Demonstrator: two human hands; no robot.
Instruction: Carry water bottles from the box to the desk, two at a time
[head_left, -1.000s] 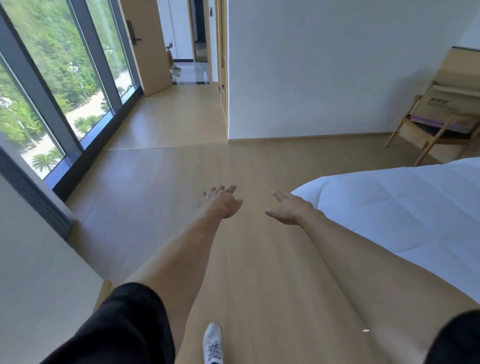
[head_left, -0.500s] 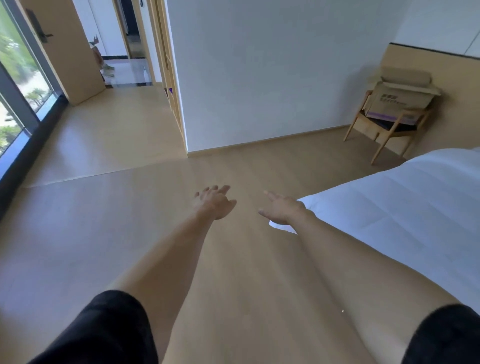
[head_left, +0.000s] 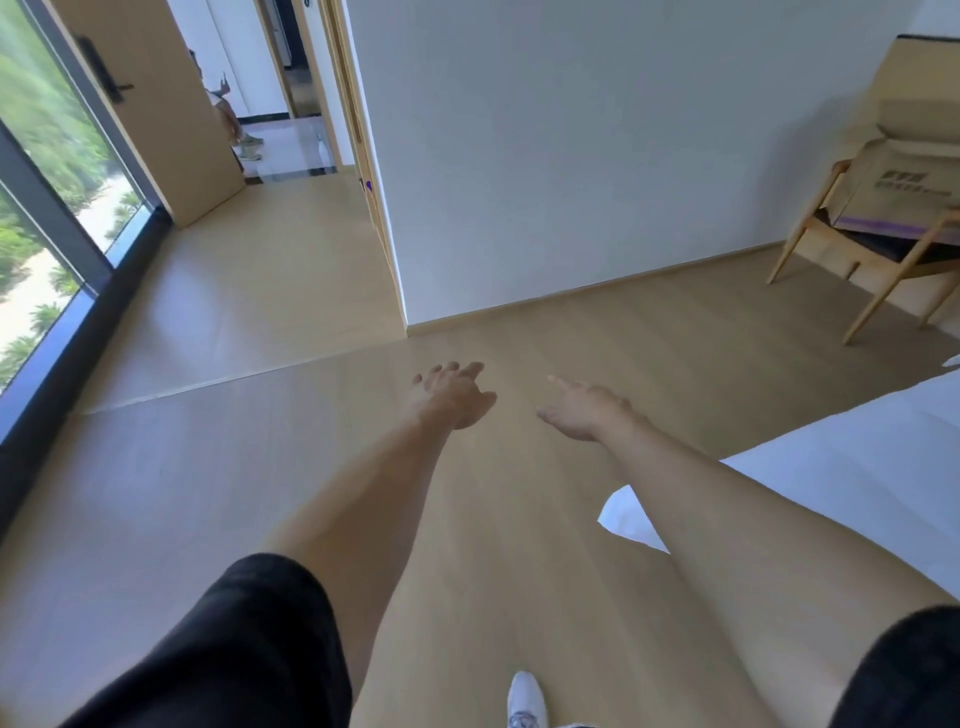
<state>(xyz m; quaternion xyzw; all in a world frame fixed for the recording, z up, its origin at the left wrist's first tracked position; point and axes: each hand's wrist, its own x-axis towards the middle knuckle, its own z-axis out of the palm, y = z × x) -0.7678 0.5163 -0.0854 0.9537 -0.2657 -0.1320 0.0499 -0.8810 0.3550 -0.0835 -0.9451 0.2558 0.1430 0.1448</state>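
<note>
Head view | both hands (head_left: 517, 405) spread, holding nothing | bed (head_left: 857, 493) edge right, floor (head_left: 260, 493) ahead

a light wooden floor (head_left: 519, 519) runs across the room. a wooden chair (head_left: 883, 260) stands on it at the far right by the wall, and a cardboard box (head_left: 904, 182) sits on the chair's seat. a bed with a white cover (head_left: 857, 493) stands on the floor at the right. one white shoe (head_left: 527, 699) treads the floor at the bottom edge.
</note>
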